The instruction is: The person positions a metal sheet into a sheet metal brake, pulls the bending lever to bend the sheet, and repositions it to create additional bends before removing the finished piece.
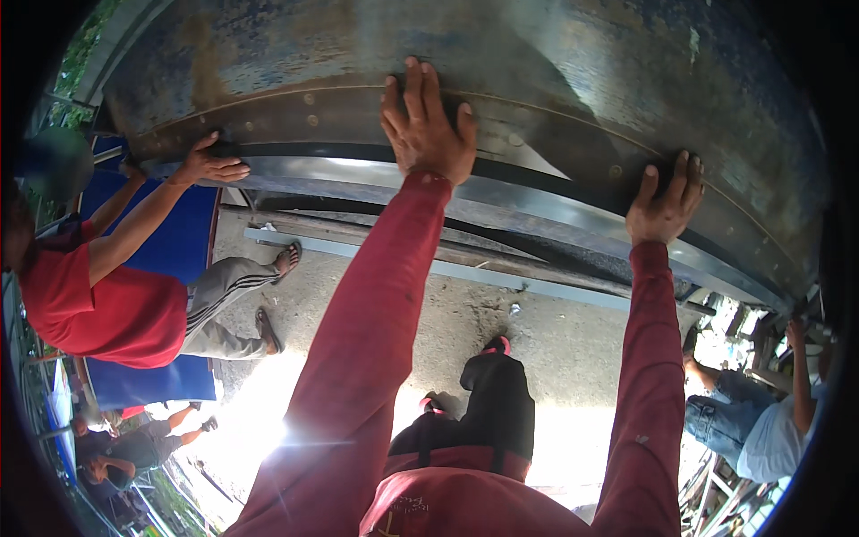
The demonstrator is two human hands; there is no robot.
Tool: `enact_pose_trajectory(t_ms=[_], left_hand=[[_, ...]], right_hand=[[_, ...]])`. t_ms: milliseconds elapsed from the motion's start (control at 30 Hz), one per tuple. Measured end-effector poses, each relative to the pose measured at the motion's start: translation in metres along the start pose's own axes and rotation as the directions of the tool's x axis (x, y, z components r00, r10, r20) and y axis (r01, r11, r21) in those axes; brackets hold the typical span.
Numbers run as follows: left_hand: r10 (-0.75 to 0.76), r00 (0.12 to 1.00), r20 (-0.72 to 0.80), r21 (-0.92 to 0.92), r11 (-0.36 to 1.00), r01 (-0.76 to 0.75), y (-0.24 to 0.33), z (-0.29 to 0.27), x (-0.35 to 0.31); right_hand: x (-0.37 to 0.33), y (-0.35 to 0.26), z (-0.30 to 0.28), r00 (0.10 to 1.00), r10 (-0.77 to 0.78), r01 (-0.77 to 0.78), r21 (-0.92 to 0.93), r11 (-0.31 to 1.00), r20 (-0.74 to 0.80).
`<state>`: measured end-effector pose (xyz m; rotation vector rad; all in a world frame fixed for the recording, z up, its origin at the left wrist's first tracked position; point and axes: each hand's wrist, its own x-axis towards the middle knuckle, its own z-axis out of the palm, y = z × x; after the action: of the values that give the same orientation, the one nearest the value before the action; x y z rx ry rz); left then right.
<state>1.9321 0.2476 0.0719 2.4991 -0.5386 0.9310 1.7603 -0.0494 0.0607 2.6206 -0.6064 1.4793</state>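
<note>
My left hand (429,130) lies flat with its fingers outstretched on the lower part of a large, worn metal machine beam (349,112). Farther right, my right hand (667,201) rests against the same beam, thumb and fingers apart and pointing up. Neither hand holds anything. The beam has scuffed bluish-brown paint and a row of round bolts. Below my hands runs a long, shiny metal strip (528,204), curved by the lens. Both my wrists cross in front of it and hide parts of it; whether they touch it I cannot tell.
On the left, a person in a red shirt (125,309) has a hand (210,168) at the beam. A person in a pale shirt (778,438) stands right. Long grey bars (537,286) lie across the concrete floor (358,304). A blue panel (161,233) stands left; others are farther back.
</note>
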Motion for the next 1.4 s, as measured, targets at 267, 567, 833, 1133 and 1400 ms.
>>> enact_pose_trajectory(t_ms=[267, 567, 833, 1133, 1400], left_hand=[[0.062, 0.995, -0.077, 0.016, 0.998, -0.061, 0.009, 0.009, 0.000], [0.105, 0.988, -0.115, 0.024, 0.994, -0.102, 0.006, 0.006, -0.004], [0.087, 0.992, -0.091, 0.048, 0.995, -0.083, 0.006, 0.014, -0.005], [0.091, 0.991, -0.094, 0.068, 0.994, -0.085, 0.005, 0.016, -0.006], [0.094, 0.990, -0.101, 0.068, 0.994, -0.088, 0.004, 0.017, -0.005]], right_hand=[[0.006, 0.017, -0.005, 1.000, 0.015, -0.015, 0.013, 1.000, 0.013], [0.003, 0.008, -0.015, 0.982, 0.109, -0.119, 0.057, 0.991, 0.152], [0.005, 0.014, -0.017, 0.985, 0.109, -0.116, 0.045, 0.992, 0.131], [0.004, 0.014, -0.015, 0.987, 0.109, -0.118, 0.067, 0.991, 0.122], [0.004, 0.015, -0.013, 0.987, 0.116, -0.125, 0.088, 0.988, 0.108]])
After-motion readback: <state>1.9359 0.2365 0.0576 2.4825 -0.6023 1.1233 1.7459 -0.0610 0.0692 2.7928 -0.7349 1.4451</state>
